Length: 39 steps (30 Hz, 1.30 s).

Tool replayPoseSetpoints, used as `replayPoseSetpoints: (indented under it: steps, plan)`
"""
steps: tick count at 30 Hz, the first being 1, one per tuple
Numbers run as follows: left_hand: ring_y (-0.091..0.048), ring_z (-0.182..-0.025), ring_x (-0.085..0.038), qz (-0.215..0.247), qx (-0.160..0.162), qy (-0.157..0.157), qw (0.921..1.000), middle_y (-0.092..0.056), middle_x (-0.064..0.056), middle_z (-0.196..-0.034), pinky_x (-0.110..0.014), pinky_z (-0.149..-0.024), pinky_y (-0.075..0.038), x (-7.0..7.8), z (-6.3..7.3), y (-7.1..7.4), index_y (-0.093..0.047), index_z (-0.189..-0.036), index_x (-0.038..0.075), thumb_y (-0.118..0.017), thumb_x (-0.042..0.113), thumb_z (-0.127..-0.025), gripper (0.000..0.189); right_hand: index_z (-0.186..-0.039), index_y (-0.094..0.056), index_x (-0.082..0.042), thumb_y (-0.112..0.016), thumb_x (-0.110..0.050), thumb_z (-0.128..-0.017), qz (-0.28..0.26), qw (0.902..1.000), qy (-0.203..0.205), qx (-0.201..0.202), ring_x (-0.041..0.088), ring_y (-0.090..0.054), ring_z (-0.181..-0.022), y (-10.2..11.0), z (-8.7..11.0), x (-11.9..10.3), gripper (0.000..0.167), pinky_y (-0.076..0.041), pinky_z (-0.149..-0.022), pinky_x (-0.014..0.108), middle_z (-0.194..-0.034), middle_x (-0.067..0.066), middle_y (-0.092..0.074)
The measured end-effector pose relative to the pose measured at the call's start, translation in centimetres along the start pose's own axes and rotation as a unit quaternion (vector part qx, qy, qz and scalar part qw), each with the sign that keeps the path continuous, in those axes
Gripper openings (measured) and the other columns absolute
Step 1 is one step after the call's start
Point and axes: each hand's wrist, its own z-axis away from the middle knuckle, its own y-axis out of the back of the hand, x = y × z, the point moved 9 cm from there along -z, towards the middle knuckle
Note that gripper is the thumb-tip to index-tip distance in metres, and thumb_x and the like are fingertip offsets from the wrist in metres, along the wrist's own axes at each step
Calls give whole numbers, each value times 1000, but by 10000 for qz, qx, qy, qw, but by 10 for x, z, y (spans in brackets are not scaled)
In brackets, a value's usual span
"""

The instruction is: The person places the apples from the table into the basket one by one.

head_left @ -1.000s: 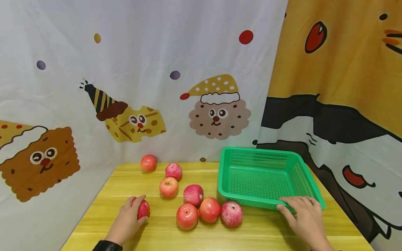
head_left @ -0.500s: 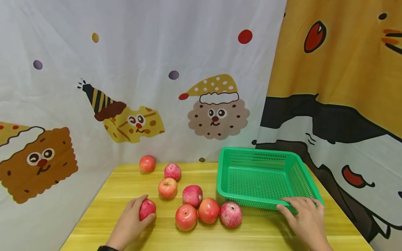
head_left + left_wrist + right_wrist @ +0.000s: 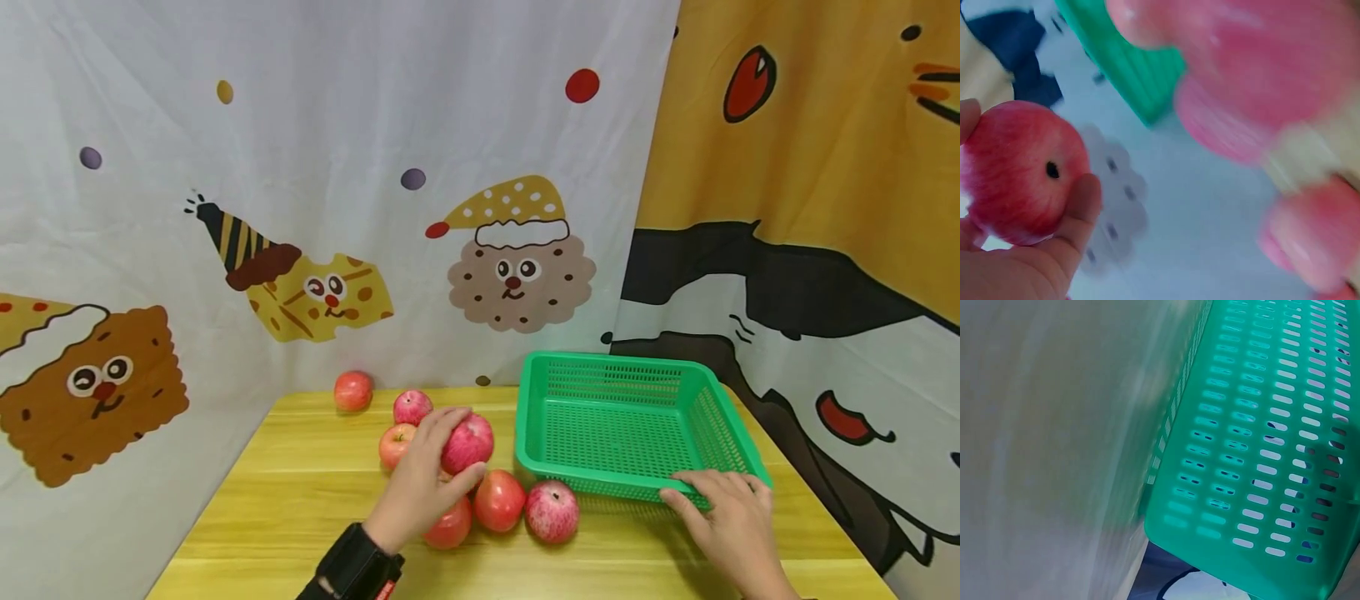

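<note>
In the head view my left hand point(image 3: 420, 483) grips a red apple point(image 3: 468, 443) above the group of apples in the middle of the table. The left wrist view shows thumb and fingers around this apple point(image 3: 1022, 175), its dark hollow facing the camera. Under the hand, one apple point(image 3: 450, 527) is partly covered; two more, an apple point(image 3: 500, 500) and a streaked apple point(image 3: 552, 511), sit to its right. My right hand point(image 3: 727, 521) holds the front rim of a green plastic basket point(image 3: 592, 482), near its right corner. Slotted basket wall point(image 3: 1166, 531) fills much of the right wrist view.
Behind the left hand lie a yellowish-red apple point(image 3: 394, 447), a pink apple point(image 3: 412, 407) and, farther left, another apple point(image 3: 353, 391). The wooden table point(image 3: 262, 517) ends at a cartoon-printed curtain point(image 3: 450, 100) at the back.
My left hand has lifted its apple and carried it right, from the table's left side to over the middle apples, now covering some. The right hand and basket have stayed put.
</note>
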Motion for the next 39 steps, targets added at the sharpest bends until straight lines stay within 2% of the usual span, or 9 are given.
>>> replayPoseSetpoints:
  steps: [3,5,9,13,19,22,26,31,39]
  plan:
    - [-65,-128,-26,136,-439,-364,9983,-49,-11,-157,-41,-96,-64,23,-23,-33,-48,-159,21,-80,37,-98,71,-99,-81,-18,-95,-32,-74,65,10000,-12,-20,33,-65,-87,-1,0,2,31,-31,-90,56,-94,4,-80]
    - [-66,-127,-26,180,-766,-439,9959,-47,-11,-159,-38,-94,-64,32,-36,-57,-46,-160,24,-77,40,-99,71,-99,-82,-18,-95,-33,-75,105,9999,-48,-62,33,-65,-88,-2,0,3,31,-31,-90,56,-95,4,-80]
    - [-67,-126,-26,98,-1165,-453,9921,-47,-9,-160,-34,-93,-64,37,-53,-94,-43,-162,26,-76,42,-100,72,-99,-82,-18,-94,-34,-76,138,9997,-131,-144,33,-66,-88,-3,1,4,31,-31,-91,57,-96,5,-80]
    - [-66,-125,-26,-137,-1247,-440,9911,-49,-8,-158,-32,-92,-64,35,-62,-114,-44,-161,25,-77,41,-99,72,-99,-82,-18,-94,-35,-76,145,9996,-165,-185,33,-66,-87,-4,3,3,31,-32,-92,58,-96,5,-80]
    - [-60,-133,-31,-722,-1342,-586,9866,-51,-9,-158,-36,-97,-62,35,-67,-130,-44,-162,26,-75,44,-99,73,-98,-82,-18,-95,-34,-74,164,9998,-91,-52,32,-65,-86,-2,3,3,32,-31,-89,56,-94,4,-80]
    - [-58,-138,-30,-1073,-1377,-664,9824,-55,-8,-157,-40,-107,-56,34,-65,-136,-45,-162,25,-69,48,-103,68,-98,-82,-19,-95,-35,-74,169,9998,-66,-40,31,-65,-86,-2,2,4,32,-31,-90,55,-94,3,-80]
    - [-57,-142,-23,-1620,-1558,-973,9695,-60,-4,-154,-45,-119,-42,36,-58,-146,-48,-161,23,-53,48,-111,56,-98,-82,-20,-94,-37,-74,178,9998,-61,-36,31,-65,-86,-2,2,4,32,-31,-90,55,-94,3,-80]
    - [-59,-140,-18,-2139,-1634,-1340,9537,-64,1,-150,-45,-118,-39,40,-50,-152,-55,-156,23,-37,45,-117,49,-98,-81,-19,-94,-35,-74,142,9999,-3,28,31,-65,-86,0,0,3,32,-31,-90,55,-94,4,-80]
    - [-60,-136,-18,-2355,-1559,-1547,9467,-66,3,-147,-46,-119,-39,38,-44,-152,-58,-154,24,-32,49,-117,51,-98,-81,-18,-94,-36,-74,127,9999,-24,1,33,-65,-87,-1,1,3,33,-30,-91,56,-95,4,-80]
